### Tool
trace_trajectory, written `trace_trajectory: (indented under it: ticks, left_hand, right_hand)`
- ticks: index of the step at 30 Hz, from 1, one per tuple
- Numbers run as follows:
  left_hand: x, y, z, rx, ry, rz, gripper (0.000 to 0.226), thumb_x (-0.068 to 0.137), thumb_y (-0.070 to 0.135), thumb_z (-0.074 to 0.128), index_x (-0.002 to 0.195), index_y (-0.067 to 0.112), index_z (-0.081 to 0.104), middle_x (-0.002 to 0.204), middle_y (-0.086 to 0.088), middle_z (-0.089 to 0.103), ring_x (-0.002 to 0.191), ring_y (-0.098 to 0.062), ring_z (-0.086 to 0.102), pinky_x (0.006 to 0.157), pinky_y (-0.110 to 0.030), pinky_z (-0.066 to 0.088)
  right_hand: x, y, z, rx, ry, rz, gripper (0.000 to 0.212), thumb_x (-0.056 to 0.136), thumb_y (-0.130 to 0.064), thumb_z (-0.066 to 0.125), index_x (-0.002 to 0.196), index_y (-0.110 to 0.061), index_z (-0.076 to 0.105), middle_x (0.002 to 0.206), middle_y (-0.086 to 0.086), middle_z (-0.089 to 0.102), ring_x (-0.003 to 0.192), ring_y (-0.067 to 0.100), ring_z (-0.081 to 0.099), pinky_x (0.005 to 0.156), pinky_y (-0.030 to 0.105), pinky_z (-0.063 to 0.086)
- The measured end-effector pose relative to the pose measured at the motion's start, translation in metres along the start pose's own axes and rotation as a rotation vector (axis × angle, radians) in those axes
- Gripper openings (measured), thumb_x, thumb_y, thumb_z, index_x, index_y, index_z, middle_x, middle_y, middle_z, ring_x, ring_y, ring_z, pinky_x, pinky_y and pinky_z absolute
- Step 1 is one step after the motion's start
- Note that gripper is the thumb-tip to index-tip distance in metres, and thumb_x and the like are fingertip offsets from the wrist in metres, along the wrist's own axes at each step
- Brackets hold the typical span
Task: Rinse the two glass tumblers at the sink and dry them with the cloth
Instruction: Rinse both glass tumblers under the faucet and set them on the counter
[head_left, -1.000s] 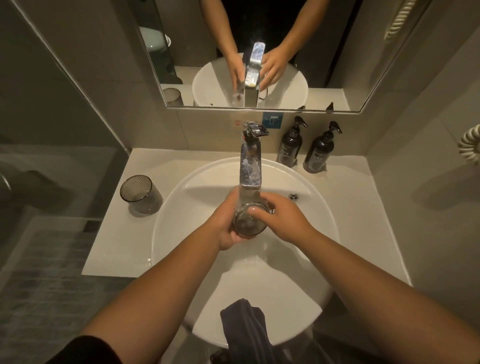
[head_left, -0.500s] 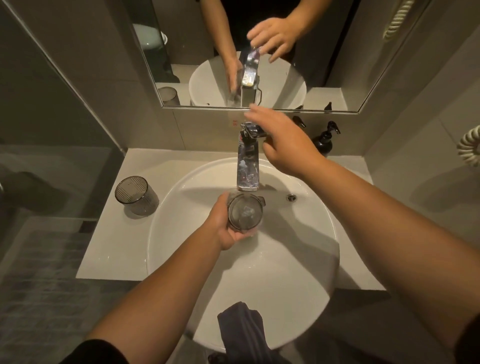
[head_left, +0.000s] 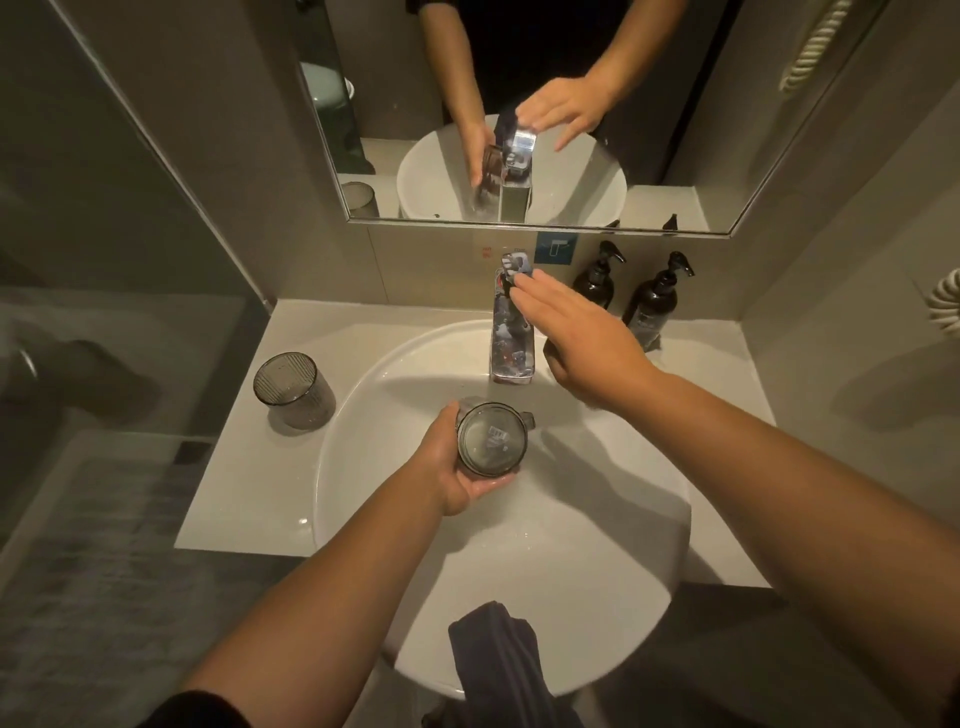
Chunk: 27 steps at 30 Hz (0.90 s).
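My left hand (head_left: 453, 475) grips a smoky glass tumbler (head_left: 492, 439) upright over the white basin (head_left: 597, 545), just below the chrome tap's spout (head_left: 513, 353). My right hand (head_left: 582, 338) hovers flat with fingers apart, its fingertips at the tap's lever (head_left: 516, 265). The second ribbed tumbler (head_left: 293, 389) stands upright on the counter left of the basin. A dark cloth (head_left: 498, 660) hangs over the basin's near rim. I cannot tell whether water is running.
Two dark pump bottles (head_left: 597, 283) (head_left: 655, 301) stand at the back right of the white counter (head_left: 234, 499). A mirror (head_left: 519, 104) hangs above the tap. A wall closes the right side; a glass partition stands at the left.
My right hand let go of the tumbler and rose to the tap lever, then sank slightly onto it. The left hand keeps holding the tumbler under the spout.
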<state>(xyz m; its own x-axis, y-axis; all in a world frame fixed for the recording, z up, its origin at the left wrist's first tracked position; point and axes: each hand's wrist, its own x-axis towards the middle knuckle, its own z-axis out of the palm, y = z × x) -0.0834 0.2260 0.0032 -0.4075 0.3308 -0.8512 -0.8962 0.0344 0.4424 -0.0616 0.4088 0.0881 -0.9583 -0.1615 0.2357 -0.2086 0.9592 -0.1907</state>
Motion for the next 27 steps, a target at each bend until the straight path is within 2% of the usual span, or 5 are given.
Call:
trace_trajectory:
  ticks: [8, 11, 15, 20, 27]
  left_hand:
    - [-0.032, -0.019, -0.028, 0.087, 0.007, 0.207, 0.042, 0.100, 0.058, 0.044, 0.100, 0.021, 0.067, 0.084, -0.001, 0.080, 0.079, -0.019, 0.075, 0.074, -0.037, 0.060]
    - [-0.042, -0.031, -0.045, 0.145, -0.035, 0.368, 0.035, 0.099, 0.049, 0.054, 0.112, 0.021, 0.069, 0.102, -0.003, 0.080, 0.092, -0.021, 0.076, 0.088, -0.042, 0.060]
    - [-0.059, -0.045, -0.062, 0.348, 0.097, 0.645, 0.069, 0.076, 0.051, 0.074, 0.135, 0.034, 0.044, 0.131, 0.004, 0.063, 0.117, -0.017, 0.064, 0.101, -0.047, 0.054]
    - [-0.086, -0.044, -0.085, 0.579, 0.162, 0.832, 0.083, 0.092, 0.034, 0.070, 0.152, 0.041, 0.013, 0.152, 0.012, 0.033, 0.135, -0.010, 0.042, 0.110, -0.036, 0.043]
    - [-0.116, -0.035, -0.129, 0.545, 0.209, 0.972, 0.037, 0.101, 0.012, 0.054, 0.117, 0.045, 0.052, 0.122, 0.024, 0.061, 0.118, 0.006, 0.058, 0.101, -0.017, 0.049]
  right_hand:
    - [-0.044, -0.029, 0.010, 0.489, 0.272, 0.572, 0.043, 0.092, -0.006, 0.048, 0.134, -0.011, 0.052, 0.137, 0.006, 0.050, 0.125, 0.019, 0.048, 0.101, 0.030, 0.040]
    - [-0.069, -0.058, 0.027, 0.642, 0.042, 0.725, 0.028, 0.093, -0.015, 0.051, 0.117, -0.018, 0.064, 0.120, -0.001, 0.060, 0.099, 0.015, 0.060, 0.084, 0.025, 0.041]
    - [-0.075, -0.102, 0.033, 0.879, -0.267, 0.654, 0.025, 0.092, -0.034, 0.060, 0.115, -0.026, 0.062, 0.117, -0.008, 0.064, 0.097, 0.006, 0.062, 0.084, 0.027, 0.048]
    - [-0.058, -0.132, 0.030, 1.161, -0.320, 0.551, 0.038, 0.089, -0.041, 0.062, 0.125, -0.030, 0.057, 0.122, -0.014, 0.064, 0.107, 0.000, 0.061, 0.088, 0.027, 0.049]
    - [-0.034, -0.150, 0.046, 1.085, -0.229, 0.469, 0.069, 0.072, -0.020, 0.083, 0.128, -0.031, 0.045, 0.122, -0.018, 0.054, 0.116, 0.004, 0.053, 0.095, 0.024, 0.045]
